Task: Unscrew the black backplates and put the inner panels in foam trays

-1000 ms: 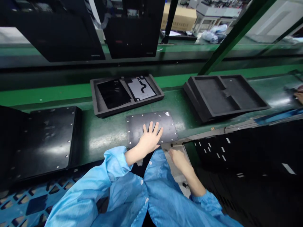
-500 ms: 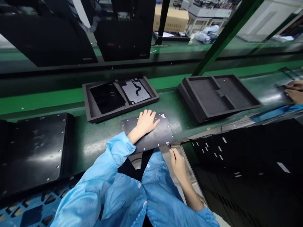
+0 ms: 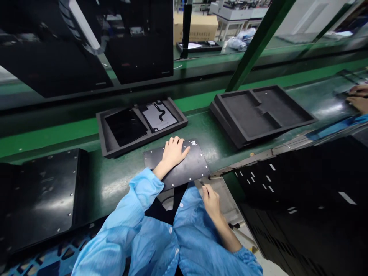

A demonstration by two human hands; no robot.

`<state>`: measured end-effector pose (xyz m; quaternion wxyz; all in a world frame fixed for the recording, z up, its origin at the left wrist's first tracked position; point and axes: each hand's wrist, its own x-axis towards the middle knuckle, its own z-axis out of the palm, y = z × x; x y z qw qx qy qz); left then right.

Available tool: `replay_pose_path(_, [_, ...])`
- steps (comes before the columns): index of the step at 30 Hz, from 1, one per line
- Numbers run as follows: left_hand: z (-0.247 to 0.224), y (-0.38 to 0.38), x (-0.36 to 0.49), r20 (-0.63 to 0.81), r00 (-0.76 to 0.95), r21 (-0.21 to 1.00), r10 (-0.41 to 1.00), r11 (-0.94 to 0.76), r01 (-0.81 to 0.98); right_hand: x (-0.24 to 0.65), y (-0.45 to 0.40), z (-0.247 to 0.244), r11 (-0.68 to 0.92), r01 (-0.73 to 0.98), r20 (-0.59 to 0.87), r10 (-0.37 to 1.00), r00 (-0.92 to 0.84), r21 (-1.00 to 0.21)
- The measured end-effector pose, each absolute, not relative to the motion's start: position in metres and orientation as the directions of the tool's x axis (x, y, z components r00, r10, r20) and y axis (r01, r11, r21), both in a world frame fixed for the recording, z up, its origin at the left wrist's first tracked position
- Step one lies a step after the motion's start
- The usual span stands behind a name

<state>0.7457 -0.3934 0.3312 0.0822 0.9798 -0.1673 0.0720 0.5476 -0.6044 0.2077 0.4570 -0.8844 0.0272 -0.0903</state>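
Observation:
Pressed flat on a black plate [image 3: 188,165] is my left hand [image 3: 172,155], its fingers spread. Small pale dots line the plate's rim, and a white mark shows at its far right corner. The plate lies on the green work surface, its near edge jutting out over my lap. My right hand [image 3: 212,201] is closed around a slim tool with a metal-looking tip [image 3: 200,181]. That tip sits just below the plate's near right edge; whether it touches is unclear. Most of the tool is hidden in my fingers.
Behind the plate, a dark foam tray [image 3: 115,152] holds a black sheet [image 3: 126,126] and a silver panel [image 3: 158,116]. Stacked foam trays [image 3: 244,115] stand to the right. A black slab [image 3: 46,191] lies left, large black panels [image 3: 301,191] right. Another person's hands [image 3: 358,97] appear far right.
The whole view has shifted slightly. My right hand and the tool tip have moved a little down from the plate's near edge. My left hand stays flat on the plate.

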Motion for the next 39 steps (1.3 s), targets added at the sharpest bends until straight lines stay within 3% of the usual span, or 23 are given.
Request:
replay_pose_path(18, [0.342, -0.394, 0.745, 0.147, 0.927, 0.122, -0.345, -0.924, -0.363, 0.551, -0.584, 0.238, -0.640, -0.023, 0.095, -0.149, 0.984, -0.768])
replay_pose_path(25, [0.341, -0.393, 0.720, 0.099, 0.921, 0.130, -0.377, -0.913, -0.388, 0.558, -0.609, 0.290, -0.856, -0.073, -0.111, -0.018, 0.994, -0.512])
replay_pose_path(31, [0.349, -0.388, 0.648, -0.142, 0.825, 0.006, -0.547, -0.834, -0.552, 0.570, -0.611, 0.335, -0.943, -0.065, -0.305, 0.040, 0.952, -0.328])
replay_pose_path(34, [0.358, -0.390, 0.637, -0.195, 0.803, -0.074, -0.564, -0.808, -0.585, 0.576, -0.612, 0.349, -0.971, -0.042, -0.344, 0.043, 0.938, -0.236])
replay_pose_path(39, [0.383, -0.402, 0.640, -0.239, 0.769, -0.087, -0.593, -0.776, -0.625, 0.587, -0.613, 0.358, -0.987, 0.014, -0.392, 0.077, 0.917, -0.161])
